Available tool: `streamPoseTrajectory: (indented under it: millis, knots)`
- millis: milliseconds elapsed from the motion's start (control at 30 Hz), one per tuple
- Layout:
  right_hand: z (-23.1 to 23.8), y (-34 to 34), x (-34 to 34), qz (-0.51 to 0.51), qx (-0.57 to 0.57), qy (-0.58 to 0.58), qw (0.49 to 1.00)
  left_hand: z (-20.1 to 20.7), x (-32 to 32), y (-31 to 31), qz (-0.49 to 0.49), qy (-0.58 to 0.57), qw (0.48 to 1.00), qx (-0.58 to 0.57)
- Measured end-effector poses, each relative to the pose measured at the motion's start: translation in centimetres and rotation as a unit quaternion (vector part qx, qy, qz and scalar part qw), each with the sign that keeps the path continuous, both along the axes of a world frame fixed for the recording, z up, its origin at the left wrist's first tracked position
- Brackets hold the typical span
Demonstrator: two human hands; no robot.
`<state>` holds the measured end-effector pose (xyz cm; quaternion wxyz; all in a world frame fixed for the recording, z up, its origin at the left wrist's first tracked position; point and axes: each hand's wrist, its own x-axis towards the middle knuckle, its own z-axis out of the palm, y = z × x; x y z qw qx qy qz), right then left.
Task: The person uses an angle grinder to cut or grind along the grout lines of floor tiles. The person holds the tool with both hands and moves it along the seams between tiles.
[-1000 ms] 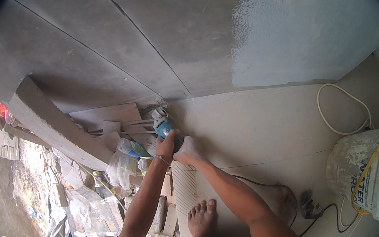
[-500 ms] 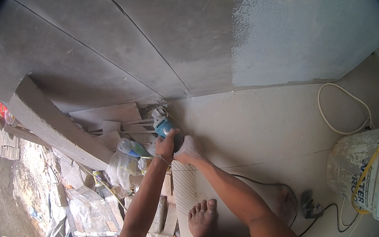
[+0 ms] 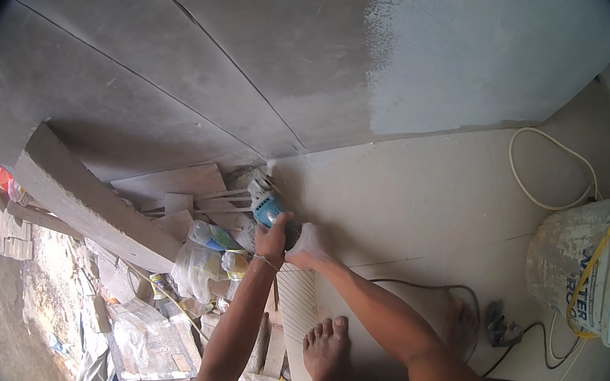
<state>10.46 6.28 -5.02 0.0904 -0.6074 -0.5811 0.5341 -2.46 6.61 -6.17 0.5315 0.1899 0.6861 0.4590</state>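
Both my hands are wrapped round a blue angle grinder low by the foot of the grey wall. My left hand grips its blue body, with a thin bracelet at the wrist. Behind it, my right hand closes on the dark rear end. The grinder's metal head points toward the corner where wall and floor meet; its disc is hard to make out. Beside the tool lie broken tile pieces and thin strips. A black cord runs along the floor to the right.
A long concrete block leans at the left, above rubble and plastic bags. A dirty white bucket with a yellow handle stands right, near a looped pale hose. My bare foot rests on the tiled floor.
The grinder and both hands have shifted slightly right and down along the wall's foot. My view has moved a little as well. Both hands keep their hold.
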Motion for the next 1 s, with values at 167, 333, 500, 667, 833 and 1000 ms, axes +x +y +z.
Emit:
streamPoseTrajectory:
  millis: [167, 333, 500, 667, 833, 1000]
  knots:
    - [-0.2, -0.6, 0.6, 0.014, 0.006, -0.001, 1.0, 0.8, 0.7, -0.7, -0.013, 0.016, 0.999, -0.029]
    - [-0.1, -0.8, 0.6, 0.014, -0.007, -0.014, 1.0, 0.7, 0.9, -0.9, -0.006, 0.016, 1.0, -0.018]
    - [-0.1, -1.0, 0.7, 0.015, -0.009, -0.013, 1.0, -0.1, 0.7, -1.1, -0.012, 0.014, 1.0, -0.012]
    - [0.2, -1.6, 1.4, 0.005, -0.024, 0.003, 1.0, -0.7, 1.1, -1.7, -0.007, 0.014, 1.0, -0.02]
    - [0.6, -2.0, 2.2, 0.025, -0.028, -0.005, 0.999, 0.1, 1.8, -2.5, -0.015, 0.016, 1.0, -0.008]
    - [0.3, -2.7, 2.5, 0.009, -0.017, 0.012, 1.0, 0.4, 2.3, -2.7, -0.013, 0.036, 0.998, -0.041]
